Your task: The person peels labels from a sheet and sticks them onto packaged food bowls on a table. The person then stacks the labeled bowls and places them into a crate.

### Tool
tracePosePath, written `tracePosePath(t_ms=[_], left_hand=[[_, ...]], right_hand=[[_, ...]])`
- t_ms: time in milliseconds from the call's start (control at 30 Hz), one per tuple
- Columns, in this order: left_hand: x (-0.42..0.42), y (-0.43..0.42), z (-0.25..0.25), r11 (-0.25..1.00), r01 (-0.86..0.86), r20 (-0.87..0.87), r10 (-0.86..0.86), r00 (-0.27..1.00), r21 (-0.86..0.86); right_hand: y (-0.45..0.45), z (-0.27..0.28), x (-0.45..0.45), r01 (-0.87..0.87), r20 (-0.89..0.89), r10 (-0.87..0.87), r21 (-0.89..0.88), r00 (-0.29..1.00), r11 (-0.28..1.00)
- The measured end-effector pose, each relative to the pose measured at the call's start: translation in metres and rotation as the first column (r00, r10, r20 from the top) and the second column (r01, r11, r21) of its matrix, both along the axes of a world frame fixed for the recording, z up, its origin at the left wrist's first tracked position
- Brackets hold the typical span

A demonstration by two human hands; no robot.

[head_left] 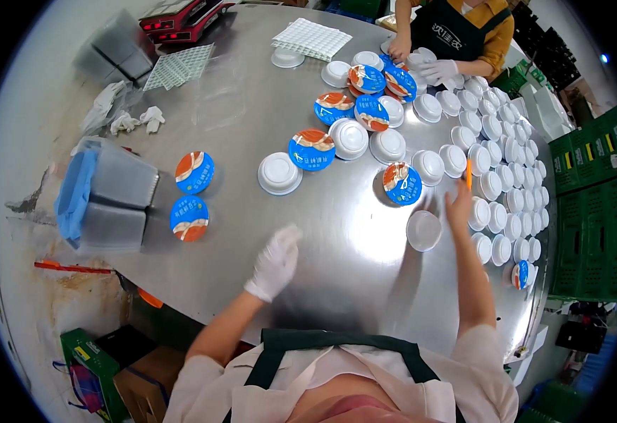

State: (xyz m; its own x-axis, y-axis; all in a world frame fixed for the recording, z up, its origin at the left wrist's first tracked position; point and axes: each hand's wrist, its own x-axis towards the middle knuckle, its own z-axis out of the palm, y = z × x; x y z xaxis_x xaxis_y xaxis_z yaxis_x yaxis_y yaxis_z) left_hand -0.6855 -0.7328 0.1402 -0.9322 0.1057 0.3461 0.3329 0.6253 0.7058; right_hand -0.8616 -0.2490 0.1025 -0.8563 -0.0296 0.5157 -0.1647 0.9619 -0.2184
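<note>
A slim orange stick-like tool (469, 173) stands just right of the frame's centre, its bright, straight end pointing toward the top. The bare right hand (458, 206) appears to grip its lower end between the fingertips, which hide the rest. Just below and left of that hand sits a pale, round, translucent-looking bowl (423, 230); its contents are too unclear to tell. Near it, up and to the left, a cup with a printed lid (401, 184) shows blue, orange and white, with pale lettering.

The left hand (277, 259), in a white glove, hangs near the centre with fingers close together; whether it is open or closed I cannot tell.

The bench (337, 285) is brushed grey metal with a strong glare at its middle. White upturned tubs (491, 185) crowd its right side in rows, and two more printed lids (195, 173) lie at the left beside clear stacked containers (117, 211). White gridded sheets (312, 38) lie at the top.

At the upper right, a co-worker in a dark apron (444, 32) and mustard sleeves reaches among the tubs. Green crates (594, 158) are stacked along the right edge.
</note>
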Motion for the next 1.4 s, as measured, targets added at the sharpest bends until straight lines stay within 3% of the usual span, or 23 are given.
tracePosePath(t_ms=[33, 100, 133, 167, 200, 267, 333, 367, 433, 467, 533, 567, 633, 767, 833, 867, 933, 1067, 1167, 1233, 1267, 1367, 1400], left_hand=[[-0.032, -0.011, 0.003, 1.0, -0.019, -0.041, 0.018, 0.999, -0.017], [-0.105, -0.028, 0.015, 0.997, -0.073, -0.102, 0.07, 0.992, -0.025], [-0.142, -0.033, 0.021, 0.994, -0.108, -0.12, 0.106, 0.987, -0.013], [-0.182, -0.041, 0.019, 0.991, -0.106, -0.18, 0.089, 0.98, -0.086], [-0.221, -0.048, 0.016, 0.982, -0.106, -0.239, 0.066, 0.969, -0.159], [-0.294, -0.053, 0.01, 0.967, -0.097, -0.264, 0.032, 0.964, -0.236], [-0.354, -0.046, 0.016, 0.87, -0.13, -0.111, 0.087, 0.99, -0.476], [-0.378, -0.041, 0.014, 0.87, -0.12, -0.104, 0.08, 0.991, -0.478], [-0.423, -0.03, 0.013, 0.69, -0.185, -0.114, 0.147, 0.982, -0.699], [-0.441, -0.023, 0.013, 0.692, -0.18, -0.115, 0.14, 0.983, -0.699], [-0.47, -0.007, 0.016, 0.521, -0.083, -0.005, 0.148, 0.989, -0.849], [-0.485, 0.0, 0.012, 0.522, -0.088, -0.012, 0.146, 0.989, -0.848], [-0.501, 0.012, 0.003, 0.376, -0.113, -0.092, 0.075, 0.993, -0.92], [-0.508, 0.014, -0.011, 0.398, -0.048, 0.006, 0.133, 0.991, -0.916], [-0.523, 0.0, -0.04, 0.622, -0.27, -0.18, 0.206, 0.962, -0.735], [-0.522, -0.004, -0.044, 0.619, -0.275, -0.181, 0.211, 0.961, -0.736], [-0.495, -0.005, -0.028, 0.465, -0.264, -0.232, 0.127, 0.964, -0.845], [-0.465, -0.028, -0.028, 0.432, -0.315, -0.336, 0.029, 0.941, -0.845], [-0.449, -0.038, -0.019, 0.519, -0.276, -0.35, -0.048, 0.935, -0.809], [-0.445, -0.038, 0.0, 0.621, -0.069, -0.026, 0.078, 0.997, -0.781], [-0.447, -0.036, 0.008, 0.62, -0.069, -0.029, 0.075, 0.997, -0.781], [-0.472, -0.025, 0.015, 0.768, -0.169, -0.058, 0.17, 0.984, -0.617], [-0.486, -0.02, 0.008, 0.789, -0.221, -0.249, 0.089, 0.964, -0.574]], right_hand=[[-0.046, 0.021, 0.034, -0.044, 0.106, 0.055, -0.096, 0.993, 0.994], [-0.107, 0.018, 0.094, -0.221, 0.103, 0.239, -0.16, 0.965, 0.962], [-0.121, -0.009, 0.122, -0.326, 0.137, 0.333, -0.069, 0.933, 0.943], [-0.15, 0.004, 0.144, -0.389, 0.322, 0.45, -0.238, 0.833, 0.89], [-0.171, 0.009, 0.161, -0.47, 0.273, 0.5, -0.171, 0.822, 0.866], [-0.183, -0.001, 0.186, -0.406, 0.398, 0.39, -0.046, 0.83, 0.913], [-0.184, 0.0, 0.184, -0.376, 0.445, 0.385, -0.114, 0.809, 0.92], [-0.183, 0.0, 0.185, -0.368, 0.451, 0.38, -0.118, 0.808, 0.922], [-0.182, -0.002, 0.183, -0.37, 0.454, 0.378, -0.111, 0.807, 0.923], [-0.182, -0.002, 0.183, -0.362, 0.453, 0.372, -0.111, 0.81, 0.925], [-0.182, -0.002, 0.183, -0.35, 0.466, 0.354, -0.097, 0.811, 0.932], [-0.182, -0.004, 0.183, -0.34, 0.439, 0.346, -0.096, 0.829, 0.936], [-0.181, -0.004, 0.182, -0.328, 0.447, 0.342, -0.11, 0.826, 0.938], [-0.181, -0.004, 0.182, -0.309, 0.467, 0.327, -0.117, 0.822, 0.944], [-0.18, -0.005, 0.181, -0.321, 0.46, 0.328, -0.095, 0.825, 0.942], [-0.18, -0.005, 0.182, -0.321, 0.458, 0.328, -0.097, 0.826, 0.942], [-0.18, -0.004, 0.182, -0.325, 0.453, 0.333, -0.099, 0.827, 0.941], [-0.181, -0.002, 0.181, -0.323, 0.453, 0.332, -0.101, 0.827, 0.941], [-0.182, -0.002, 0.181, -0.32, 0.445, 0.329, -0.099, 0.833, 0.942], [-0.182, -0.002, 0.181, -0.318, 0.44, 0.327, -0.096, 0.837, 0.943], [-0.183, -0.001, 0.18, -0.32, 0.435, 0.328, -0.094, 0.838, 0.943], [-0.183, 0.0, 0.18, -0.32, 0.435, 0.324, -0.085, 0.84, 0.944], [-0.182, 0.0, 0.179, -0.324, 0.439, 0.324, -0.078, 0.838, 0.943]])
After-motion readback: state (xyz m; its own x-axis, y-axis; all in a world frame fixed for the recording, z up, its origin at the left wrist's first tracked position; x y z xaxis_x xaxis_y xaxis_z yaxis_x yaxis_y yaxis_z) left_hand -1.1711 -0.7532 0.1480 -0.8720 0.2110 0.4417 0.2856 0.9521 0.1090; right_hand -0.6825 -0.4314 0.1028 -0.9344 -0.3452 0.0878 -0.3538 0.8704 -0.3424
